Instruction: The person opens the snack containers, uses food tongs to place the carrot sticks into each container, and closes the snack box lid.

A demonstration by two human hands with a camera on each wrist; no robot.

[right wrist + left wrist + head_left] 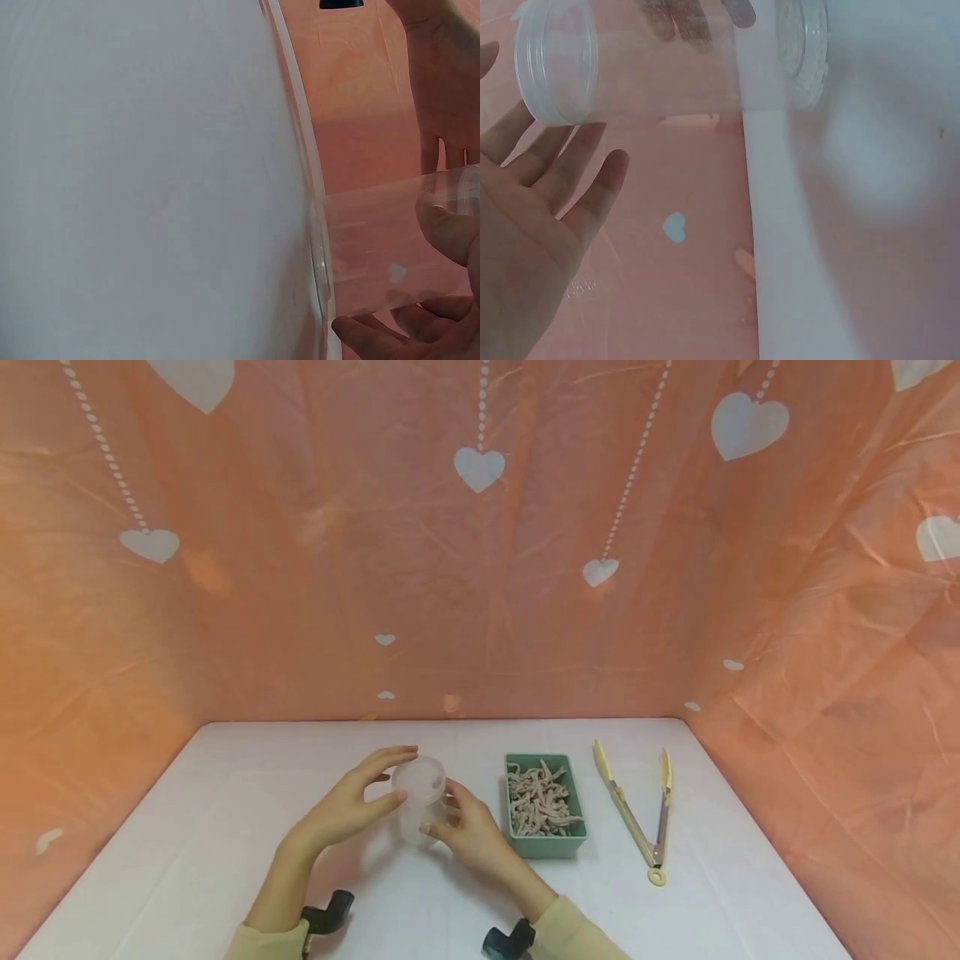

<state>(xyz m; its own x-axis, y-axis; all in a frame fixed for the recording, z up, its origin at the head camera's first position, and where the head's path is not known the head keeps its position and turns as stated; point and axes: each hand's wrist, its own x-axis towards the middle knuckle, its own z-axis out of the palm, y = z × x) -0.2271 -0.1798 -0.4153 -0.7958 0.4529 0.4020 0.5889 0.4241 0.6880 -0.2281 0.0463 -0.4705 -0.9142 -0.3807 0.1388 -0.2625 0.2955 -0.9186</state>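
A clear plastic jar (422, 818) with a round see-through lid (418, 778) stands upright at the middle of the white table. My right hand (474, 833) grips its body from the right; in the right wrist view the thumb (448, 229) lies across the near side and the other fingers curl behind. Around the left side of the lid, my left hand (347, 803) is spread, its fingertips right at the rim. In the left wrist view its fingers (581, 169) are mostly straight, and the thumb tip shows a small gap from the lid.
Right of the jar is a green rectangular tub (545, 847) filled with greyish-brown strips (542, 802). Further right lie spread tongs (637, 827) with yellow tips and a ring end. An orange cloth with white hearts (480, 610) encloses the table's back and sides.
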